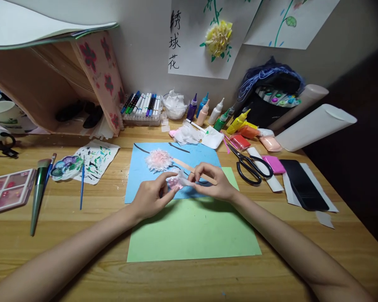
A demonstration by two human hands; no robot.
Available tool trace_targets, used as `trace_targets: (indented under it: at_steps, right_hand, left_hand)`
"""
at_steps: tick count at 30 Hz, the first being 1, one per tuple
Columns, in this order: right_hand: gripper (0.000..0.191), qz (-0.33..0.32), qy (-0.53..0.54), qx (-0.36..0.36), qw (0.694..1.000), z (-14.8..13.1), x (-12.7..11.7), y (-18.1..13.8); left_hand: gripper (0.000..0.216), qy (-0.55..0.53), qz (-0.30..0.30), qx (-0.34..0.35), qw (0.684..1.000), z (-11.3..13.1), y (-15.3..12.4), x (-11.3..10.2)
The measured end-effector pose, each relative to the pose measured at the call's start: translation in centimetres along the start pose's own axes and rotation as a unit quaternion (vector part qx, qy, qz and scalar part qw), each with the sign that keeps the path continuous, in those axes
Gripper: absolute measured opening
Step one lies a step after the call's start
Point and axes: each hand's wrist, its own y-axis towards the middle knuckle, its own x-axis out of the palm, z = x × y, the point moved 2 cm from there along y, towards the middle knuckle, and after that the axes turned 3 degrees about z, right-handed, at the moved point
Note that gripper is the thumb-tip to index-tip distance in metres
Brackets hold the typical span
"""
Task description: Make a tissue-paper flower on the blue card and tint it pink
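Observation:
My left hand [151, 195] pinches a small pink piece [174, 183], which looks like soft clay, between thumb and fingers. White tissue paper [184, 180] runs from it to my right hand [212, 182], whose thumb and fingertips are closed on its end. A flat wooden stick [184, 165] passes through the right hand's fingers. Both hands are over blue paper [137, 167], which has black lines drawn on it. A fluffy pink-and-white tissue flower [159, 160] sits on this sheet, just beyond my left hand. Green paper [192, 235] lies nearer to me.
Black scissors [250, 165], clay packets [240, 141] and a phone [304, 184] lie to the right. Paint bottles [220, 121], crumpled tissue [187, 134] and markers [143, 105] stand or lie behind. Brushes [38, 197] and a paint palette [66, 167] are on the left.

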Motion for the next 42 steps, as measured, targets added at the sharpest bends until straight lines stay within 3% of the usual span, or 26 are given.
trace_targets:
  at_steps: [6,11,16,19,22,28,31,33,36,39,42]
  right_hand:
    - [0.020,-0.010,0.032,0.023,0.999,0.5,0.5,-0.3]
    - [0.018,-0.002,0.017,-0.002,1.000,0.7,0.7,-0.4]
    - [0.022,0.074,-0.130,-0.075,0.986,1.1,0.9,-0.6]
    - [0.028,0.083,-0.210,-0.077,0.971,1.4,1.7,-0.6]
    - [0.020,0.098,-0.249,-0.064,0.962,1.5,2.1,-0.6]
    - [0.013,0.269,-0.267,-0.039,0.924,1.8,-0.8,-0.1]
    - [0.012,0.329,-0.227,-0.024,0.916,2.2,-2.4,0.3]
    - [0.022,0.326,-0.177,-0.041,0.928,2.2,-2.4,0.4]
    - [0.035,0.268,-0.109,-0.077,0.954,1.6,-1.4,-0.1]
    - [0.022,0.223,-0.113,-0.134,0.959,0.6,-0.3,-1.4]
    - [0.024,0.204,-0.143,-0.220,0.943,-0.5,0.3,-2.6]
  left_hand:
    - [0.027,-0.094,-0.042,-0.037,0.994,-0.2,0.5,0.3]
    - [0.022,-0.115,-0.053,-0.020,0.992,-0.2,0.6,0.2]
    - [0.019,-0.107,-0.050,-0.023,0.993,-0.2,0.5,0.3]
    - [0.017,-0.101,-0.058,-0.026,0.993,-0.2,0.5,0.4]
    - [0.015,-0.099,-0.061,-0.027,0.993,-0.2,0.4,0.4]
    - [0.012,-0.101,-0.073,-0.012,0.992,-0.1,0.4,0.5]
    - [0.013,-0.092,-0.073,-0.001,0.993,-0.2,0.4,0.5]
    - [0.014,-0.079,-0.055,-0.007,0.995,-0.2,0.6,0.4]
    - [0.014,-0.059,-0.007,-0.039,0.998,-0.4,0.8,0.3]
    - [0.014,-0.044,0.023,-0.069,0.996,-0.5,1.0,0.3]
    - [0.016,-0.043,0.029,-0.089,0.995,-0.6,1.0,0.3]
